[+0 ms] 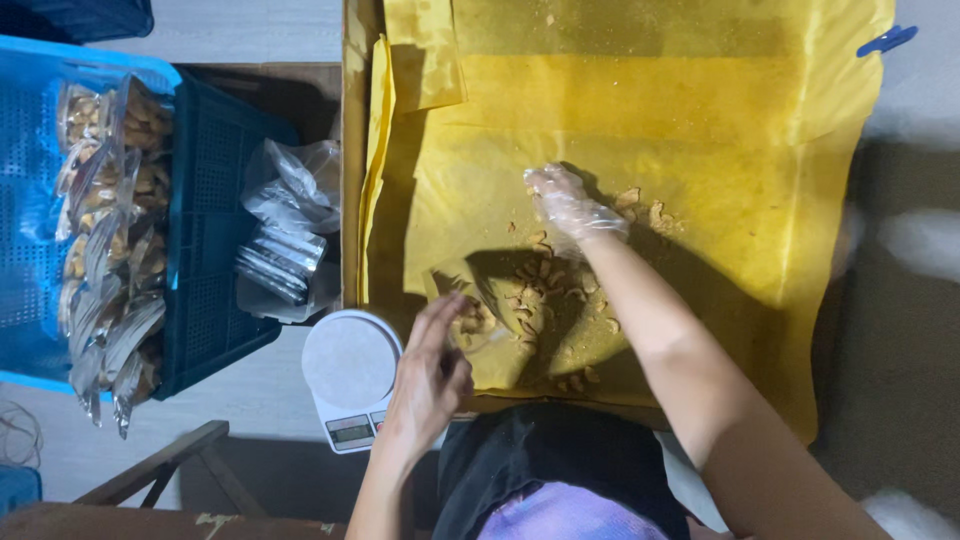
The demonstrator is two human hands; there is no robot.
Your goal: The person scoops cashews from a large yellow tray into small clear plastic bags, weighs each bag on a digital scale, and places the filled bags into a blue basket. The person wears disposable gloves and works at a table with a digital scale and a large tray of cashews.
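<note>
We've got our right hand (572, 205), in a thin clear plastic glove, reaching out over the wide yellow paper sheet (640, 110) that lines the shallow cardboard tray (350, 150). Fingers are curled down w/ tips on or just above the paper; can't tell whether anything's pinched under them. Our bare left hand (432, 372) sits near the tray's close edge, fingers loosely spread around the mouth of a small clear plastic pouch (470, 300), propping it open rather than clamping it.

The pale curved cashew-like nuts (535, 300) lie loose on the paper: main scatter btw the two hands, just beside the pouch mouth, and a smaller cluster (645, 212) just right of the gloved fingertips.

Our read on handling: nuts are light, hard but brittle, prob. snap if squeezed, and they'll skid on the paper; better scooped w/ cupped fingers than pinched one by one. Pouch is flimsy and slick, so hold at the rim.

Left of the tray: round white digital kitchen scale (350, 372), bundle of empty clear bags (290, 225), blue plastic crate (215, 230) w/ filled packets (110, 250).
</note>
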